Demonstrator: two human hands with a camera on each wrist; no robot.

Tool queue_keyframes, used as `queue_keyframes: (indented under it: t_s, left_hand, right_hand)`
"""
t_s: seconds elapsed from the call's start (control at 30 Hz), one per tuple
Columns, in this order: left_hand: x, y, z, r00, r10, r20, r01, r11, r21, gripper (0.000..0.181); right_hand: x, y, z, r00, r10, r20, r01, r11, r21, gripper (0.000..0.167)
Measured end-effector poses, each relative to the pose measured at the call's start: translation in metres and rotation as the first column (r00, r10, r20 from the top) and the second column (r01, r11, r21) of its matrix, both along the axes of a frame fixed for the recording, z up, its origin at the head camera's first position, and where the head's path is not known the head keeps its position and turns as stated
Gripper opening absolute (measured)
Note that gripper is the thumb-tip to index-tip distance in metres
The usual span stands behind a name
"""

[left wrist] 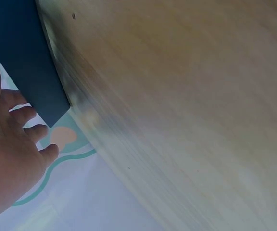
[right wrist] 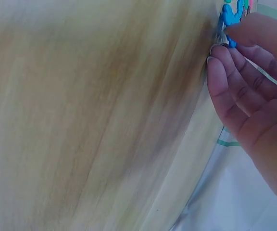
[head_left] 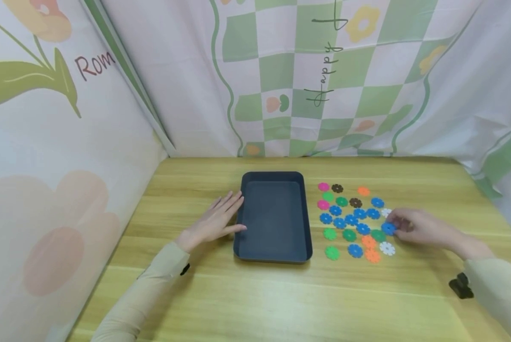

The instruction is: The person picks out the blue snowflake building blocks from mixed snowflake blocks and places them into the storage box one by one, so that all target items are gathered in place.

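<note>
My left hand lies at the left side of a dark rectangular tray, fingers extended and touching its rim. In the left wrist view the fingers reach along the tray's outer wall. Over at the right, my right hand pinches a blue snowflake disc between thumb and fingers, at the edge of a spread of similar discs. The right wrist view shows this blue disc by the thumb tip, partly hidden. A white disc sits just beyond the fingers, and another white disc lies nearer me.
Several flat snowflake discs lie right of the tray, among them a pink disc, a brown disc, a green disc and an orange disc. The wooden table meets patterned curtains behind.
</note>
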State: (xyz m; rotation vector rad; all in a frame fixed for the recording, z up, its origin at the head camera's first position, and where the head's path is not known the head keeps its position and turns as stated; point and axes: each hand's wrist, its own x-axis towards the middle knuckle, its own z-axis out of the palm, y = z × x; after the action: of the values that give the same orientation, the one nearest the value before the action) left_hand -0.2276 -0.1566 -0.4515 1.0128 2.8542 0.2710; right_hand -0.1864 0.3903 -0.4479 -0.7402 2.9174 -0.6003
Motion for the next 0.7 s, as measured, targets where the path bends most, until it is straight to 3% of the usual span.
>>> queue_keyframes:
  t_s: [0.33, 0.7]
  left_hand:
    - [0.001, 0.0, 0.001, 1.0, -0.005, 0.013, 0.005, 1.0, -0.014, 0.088]
    - [-0.004, -0.004, -0.002, 1.0, -0.024, -0.001, 0.024, 0.999, -0.022, 0.084]
  right_hand:
    - [0.002, -0.001, -0.002, 0.999, 0.019, -0.048, -0.02, 1.0, -0.021, 0.026]
    - [-0.002, -0.022, 0.011, 0.997, -0.046, -0.068, 0.039, 0.993, -0.108, 0.026]
